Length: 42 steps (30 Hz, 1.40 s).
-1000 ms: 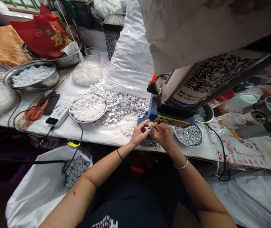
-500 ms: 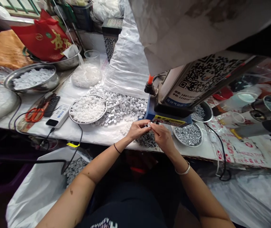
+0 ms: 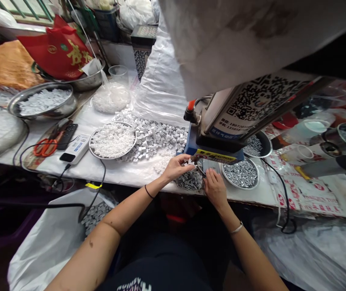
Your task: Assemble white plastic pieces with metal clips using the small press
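White piece point(image 3: 190, 162) at near side of press point(image 3: 218, 156), pinched in left hand point(image 3: 175, 168). Probably light, stiff, slippery; hold by edges. Right hand point(image 3: 215, 188), also nearside: can't tell grip.

Shows 1 small white block point(image 3: 190, 162), partly hidden, pinched between thumb and fingers of the left hand point(image 3: 175, 168), near dark metal pieces point(image 3: 189, 180). Shows 1 flat grey plate point(image 3: 212, 165) at the right hand point(image 3: 216, 188), partly covered; cannot tell whether touched.
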Each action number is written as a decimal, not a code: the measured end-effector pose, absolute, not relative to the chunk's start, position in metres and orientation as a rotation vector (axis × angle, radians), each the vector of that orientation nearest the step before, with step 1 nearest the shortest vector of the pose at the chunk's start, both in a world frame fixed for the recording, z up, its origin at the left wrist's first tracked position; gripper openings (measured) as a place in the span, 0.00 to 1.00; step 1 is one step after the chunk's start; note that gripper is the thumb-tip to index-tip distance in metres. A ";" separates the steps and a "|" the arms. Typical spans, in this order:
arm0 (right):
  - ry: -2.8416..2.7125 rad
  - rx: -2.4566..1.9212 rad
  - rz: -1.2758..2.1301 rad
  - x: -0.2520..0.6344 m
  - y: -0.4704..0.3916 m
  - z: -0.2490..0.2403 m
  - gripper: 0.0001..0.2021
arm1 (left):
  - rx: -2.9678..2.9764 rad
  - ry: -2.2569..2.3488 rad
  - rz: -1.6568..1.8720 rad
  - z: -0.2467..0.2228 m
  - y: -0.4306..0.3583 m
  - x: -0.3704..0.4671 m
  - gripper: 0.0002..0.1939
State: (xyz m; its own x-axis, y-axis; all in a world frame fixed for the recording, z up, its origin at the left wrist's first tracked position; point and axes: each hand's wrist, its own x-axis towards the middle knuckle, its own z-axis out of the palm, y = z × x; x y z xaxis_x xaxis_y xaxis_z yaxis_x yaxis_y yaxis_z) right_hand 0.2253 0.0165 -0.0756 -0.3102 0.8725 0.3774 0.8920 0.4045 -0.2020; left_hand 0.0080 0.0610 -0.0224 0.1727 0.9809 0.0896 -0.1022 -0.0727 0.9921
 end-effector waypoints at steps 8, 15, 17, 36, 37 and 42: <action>-1.663 -1.564 0.589 0.226 0.017 -0.028 0.16 | 1.290 0.996 1.277 -0.022 0.062 0.019 0.14; -1.669 -1.554 0.718 0.217 -0.019 -0.024 0.15 | 1.626 0.877 1.191 0.009 0.016 -0.026 0.11; -1.685 -1.553 0.713 0.221 -0.025 -0.026 0.15 | 1.707 1.026 1.075 0.017 -0.011 -0.064 0.11; -1.895 -1.427 0.574 0.218 -0.056 -0.030 0.12 | 2.362 2.010 0.610 -0.050 0.077 -0.112 0.09; -1.889 -1.441 0.553 0.223 -0.061 -0.031 0.12 | 2.369 2.039 0.581 -0.053 0.084 -0.111 0.08; -1.855 -1.503 0.407 0.249 -0.063 -0.034 0.12 | 2.340 1.972 0.804 -0.060 0.087 -0.115 0.08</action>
